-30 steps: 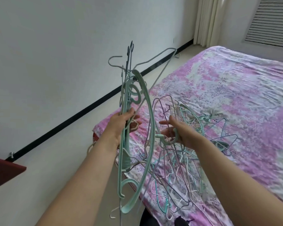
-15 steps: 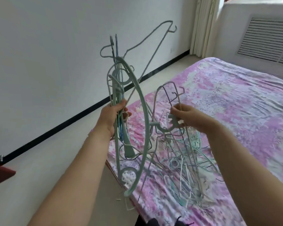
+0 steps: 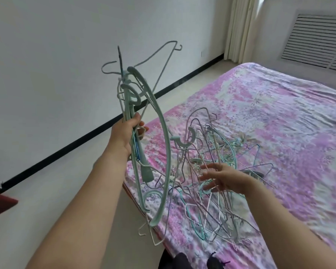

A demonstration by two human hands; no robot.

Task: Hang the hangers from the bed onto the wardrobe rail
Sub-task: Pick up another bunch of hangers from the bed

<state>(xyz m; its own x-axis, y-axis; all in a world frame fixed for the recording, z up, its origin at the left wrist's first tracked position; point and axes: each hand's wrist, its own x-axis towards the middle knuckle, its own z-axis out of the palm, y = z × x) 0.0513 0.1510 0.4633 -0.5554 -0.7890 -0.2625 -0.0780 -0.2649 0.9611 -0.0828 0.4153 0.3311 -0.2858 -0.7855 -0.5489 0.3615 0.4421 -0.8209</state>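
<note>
Two hands at work: right hand [image 3: 224,178], having just let go of a hanger, spread open over tangled hangers [image 3: 211,171] on bed [image 3: 279,133]; left hand [image 3: 124,133] at ten o'clock gripping bundle [image 3: 142,117]. Beyond, white wall [image 3: 56,55], curtain [image 3: 239,28] at one o'clock. No wardrobe visible.

Half a second ago our right hand [image 3: 224,178] pinched a wire hanger lifted at 1 o'clock of the pile of hangers [image 3: 211,183]. Now that hand is lower, fingers spread, gripping nothing, over the pile toward 4 o'clock. The hook of the mint hanger [image 3: 164,144], which we gripped one second ago, now projects free. The bundle of hangers [image 3: 132,117] in our left hand [image 3: 124,133] has risen since then.
</note>
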